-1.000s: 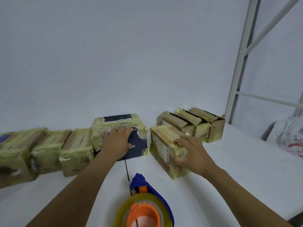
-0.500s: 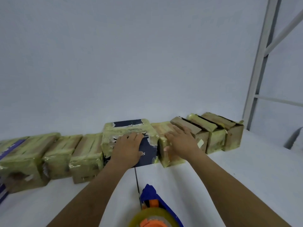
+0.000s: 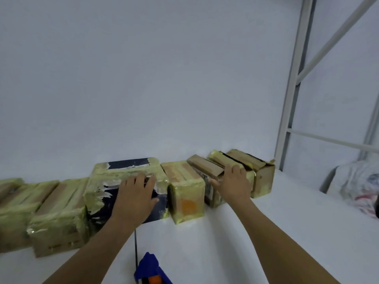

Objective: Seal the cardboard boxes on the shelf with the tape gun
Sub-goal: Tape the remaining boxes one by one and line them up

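A row of tape-wrapped cardboard boxes stands along the back of the white shelf. My left hand lies flat, fingers apart, on the dark blue box in the middle. Right of it stands a fully taped box. My right hand rests open on a brown box with loose flaps. Two more boxes with loose flaps stand at the row's right end. The blue tape gun lies on the shelf at the bottom edge, held by neither hand.
Several taped boxes fill the row to the left. A white metal rack post rises at the right. A white plastic bag lies on the shelf at the far right. A white wall stands behind the boxes.
My right hand pushed the taped box back into the row beside the dark blue box, then moved right onto the brown box. My left hand stayed on the blue box.
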